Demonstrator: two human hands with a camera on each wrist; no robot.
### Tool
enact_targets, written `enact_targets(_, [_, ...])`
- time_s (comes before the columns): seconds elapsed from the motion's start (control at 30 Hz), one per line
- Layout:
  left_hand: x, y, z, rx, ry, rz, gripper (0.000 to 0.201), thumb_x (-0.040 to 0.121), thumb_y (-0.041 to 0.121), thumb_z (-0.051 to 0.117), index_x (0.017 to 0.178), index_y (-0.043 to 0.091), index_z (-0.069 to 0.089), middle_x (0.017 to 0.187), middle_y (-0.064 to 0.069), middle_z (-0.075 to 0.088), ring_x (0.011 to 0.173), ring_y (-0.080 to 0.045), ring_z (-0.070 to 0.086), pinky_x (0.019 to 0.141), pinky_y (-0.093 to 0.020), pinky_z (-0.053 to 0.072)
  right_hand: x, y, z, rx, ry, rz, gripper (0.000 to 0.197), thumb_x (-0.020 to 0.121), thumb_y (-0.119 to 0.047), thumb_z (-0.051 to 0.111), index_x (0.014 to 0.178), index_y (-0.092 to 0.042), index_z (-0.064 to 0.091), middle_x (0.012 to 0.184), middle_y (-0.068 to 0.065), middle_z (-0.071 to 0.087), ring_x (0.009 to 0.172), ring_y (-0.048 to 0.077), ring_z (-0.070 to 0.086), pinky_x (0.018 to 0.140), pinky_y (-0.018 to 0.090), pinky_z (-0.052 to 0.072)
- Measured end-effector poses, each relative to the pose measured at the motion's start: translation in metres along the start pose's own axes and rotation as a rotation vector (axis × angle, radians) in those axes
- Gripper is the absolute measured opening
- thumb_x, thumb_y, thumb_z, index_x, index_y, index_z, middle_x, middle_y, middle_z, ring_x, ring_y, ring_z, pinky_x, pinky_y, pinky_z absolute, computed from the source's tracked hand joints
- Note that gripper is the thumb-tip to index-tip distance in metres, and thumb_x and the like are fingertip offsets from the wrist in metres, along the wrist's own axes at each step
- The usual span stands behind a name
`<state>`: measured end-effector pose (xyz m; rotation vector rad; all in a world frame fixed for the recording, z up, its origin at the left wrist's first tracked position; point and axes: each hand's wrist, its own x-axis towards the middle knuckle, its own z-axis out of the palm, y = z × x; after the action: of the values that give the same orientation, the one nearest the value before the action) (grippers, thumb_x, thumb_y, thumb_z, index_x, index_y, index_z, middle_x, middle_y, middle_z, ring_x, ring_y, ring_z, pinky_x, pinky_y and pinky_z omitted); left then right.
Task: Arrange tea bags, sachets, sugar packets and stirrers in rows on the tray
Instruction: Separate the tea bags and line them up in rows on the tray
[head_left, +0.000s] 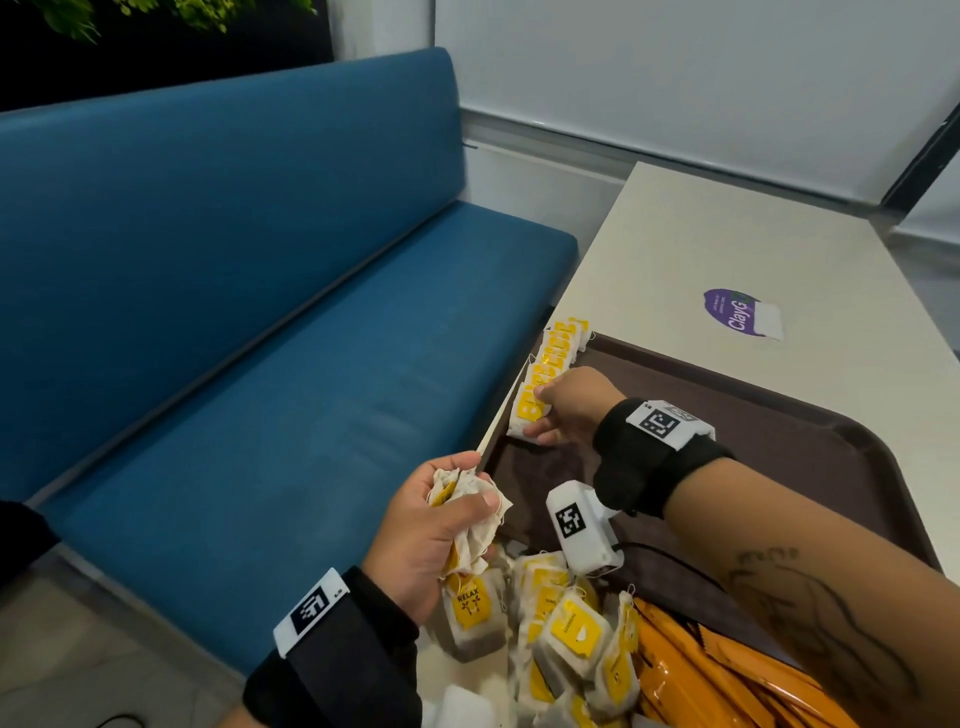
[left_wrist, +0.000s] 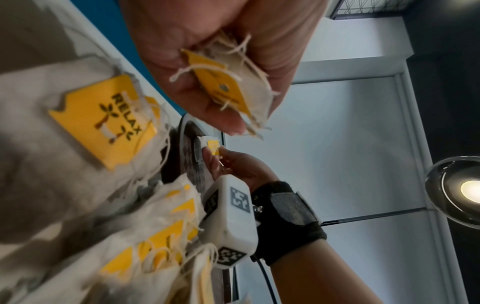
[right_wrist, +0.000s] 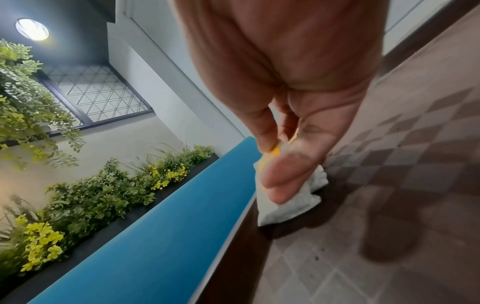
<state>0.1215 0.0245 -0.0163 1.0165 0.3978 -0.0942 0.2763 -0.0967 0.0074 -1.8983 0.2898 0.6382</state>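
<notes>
A blue bench (head_left: 249, 291) is being shown beside a cream table (head_left: 727, 249) only in the head view, while the planted ledge (right_wrist: 109, 191) behind it is being revealed only by the right wrist view. A brown tray (head_left: 779, 447) is being filled along its left edge with a row of tea bags (head_left: 553, 364). The nearest tea bag (head_left: 527, 415), white with a yellow tag, is being pinched by the right hand (head_left: 569, 405) at the tray's rim. A bunch of tea bags (head_left: 470, 499) is being clutched in the left hand (head_left: 431, 535); its frayed strings are being shown clearly only in the left wrist view. A loose pile (head_left: 566, 639) is being left beside orange sachets (head_left: 701, 670).
</notes>
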Motion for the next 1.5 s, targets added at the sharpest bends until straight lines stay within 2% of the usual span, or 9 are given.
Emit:
enact_targets(0.1, [-0.002, 0.0, 0.001, -0.003, -0.013, -0.007, 0.033, 0.079, -0.009, 0.062, 0.106, 0.011, 0.059, 0.085, -0.005, 0.064, 0.051, -0.012, 0.06, 0.041, -0.022, 0.046, -0.005, 0.003, -0.007, -0.108, 0.051, -0.065, 0.012, 0.096, -0.014, 0.052, 0.094, -0.004, 0.045, 0.072, 0.014, 0.051, 0.053, 0.023, 0.058, 0.038, 0.025, 0.046])
enact_targets(0.23, [-0.006, 0.001, 0.004, 0.008, -0.025, -0.001, 0.035, 0.08, -0.009, 0.061, 0.107, 0.013, 0.058, 0.088, -0.005, 0.065, 0.057, -0.012, 0.061, 0.042, -0.022, 0.047, -0.029, 0.002, -0.026, -0.154, 0.094, -0.234, 0.019, 0.09, -0.015, 0.062, 0.103, -0.011, 0.048, 0.084, 0.01, 0.056, 0.058, 0.02, 0.063, 0.041, 0.024, 0.041])
enact_targets(0.47, [-0.02, 0.0, 0.018, 0.068, -0.113, 0.038, 0.045, 0.076, -0.018, 0.059, 0.105, 0.017, 0.06, 0.102, -0.011, 0.066, 0.081, -0.022, 0.063, 0.053, -0.024, 0.052, -0.103, 0.016, -0.039, -0.264, -0.266, -0.278, 0.009, 0.084, -0.017, 0.069, 0.086, -0.013, 0.061, 0.074, 0.003, 0.068, 0.064, 0.016, 0.065, 0.043, 0.021, 0.039])
enact_targets(0.6, [-0.031, -0.001, 0.028, 0.079, -0.157, 0.057, 0.049, 0.073, -0.02, 0.061, 0.109, 0.013, 0.06, 0.092, -0.008, 0.066, 0.073, -0.017, 0.064, 0.057, -0.024, 0.054, -0.132, 0.039, -0.034, -0.069, -0.437, -0.219, 0.032, 0.069, -0.012, 0.077, 0.095, -0.007, 0.059, 0.071, 0.005, 0.067, 0.057, 0.016, 0.064, 0.037, 0.02, 0.041])
enact_targets(0.8, [-0.039, -0.003, 0.038, 0.028, -0.178, 0.03, 0.039, 0.081, -0.017, 0.053, 0.108, 0.01, 0.062, 0.087, -0.009, 0.067, 0.06, -0.013, 0.065, 0.047, -0.022, 0.05, -0.146, 0.061, -0.036, 0.128, -0.34, -0.223, 0.026, 0.08, 0.009, 0.064, 0.1, -0.005, 0.055, 0.068, 0.01, 0.063, 0.053, 0.019, 0.06, 0.036, 0.022, 0.038])
enact_targets(1.1, [-0.036, -0.008, 0.04, -0.03, -0.121, 0.001, 0.025, 0.081, -0.009, 0.058, 0.098, 0.009, 0.062, 0.077, -0.013, 0.064, 0.056, -0.019, 0.064, 0.047, -0.025, 0.053, -0.152, 0.066, -0.046, 0.095, -0.307, -0.296, 0.025, 0.082, 0.005, 0.064, 0.101, -0.01, 0.058, 0.079, 0.021, 0.063, 0.06, 0.028, 0.059, 0.052, 0.034, 0.037])
enact_targets(1.2, [-0.032, -0.007, 0.039, -0.037, -0.088, 0.0, 0.023, 0.081, -0.011, 0.058, 0.095, 0.008, 0.062, 0.066, -0.009, 0.067, 0.054, -0.018, 0.066, 0.047, -0.025, 0.053, -0.151, 0.067, -0.043, 0.016, -0.293, -0.397, 0.029, 0.083, 0.011, 0.052, 0.096, -0.011, 0.066, 0.093, 0.023, 0.067, 0.079, 0.047, 0.062, 0.072, 0.057, 0.048])
enact_targets(1.33, [-0.028, -0.007, 0.033, -0.018, -0.049, -0.003, 0.022, 0.081, -0.01, 0.059, 0.092, 0.008, 0.062, 0.066, -0.008, 0.063, 0.05, -0.016, 0.063, 0.045, -0.024, 0.051, -0.158, 0.06, -0.039, -0.389, -0.177, -0.589, 0.033, 0.077, 0.013, 0.059, 0.095, -0.013, 0.069, 0.077, -0.004, 0.066, 0.069, 0.004, 0.064, 0.066, 0.017, 0.053])
enact_targets(1.5, [-0.023, -0.006, 0.029, -0.029, -0.036, -0.028, 0.018, 0.083, -0.006, 0.059, 0.093, 0.008, 0.062, 0.065, -0.009, 0.067, 0.052, -0.016, 0.063, 0.048, -0.023, 0.053, -0.148, 0.05, -0.032, -0.633, -0.048, -0.766, 0.01, 0.073, -0.012, 0.077, 0.077, -0.019, 0.071, 0.075, -0.007, 0.06, 0.067, 0.008, 0.058, 0.063, 0.023, 0.049])
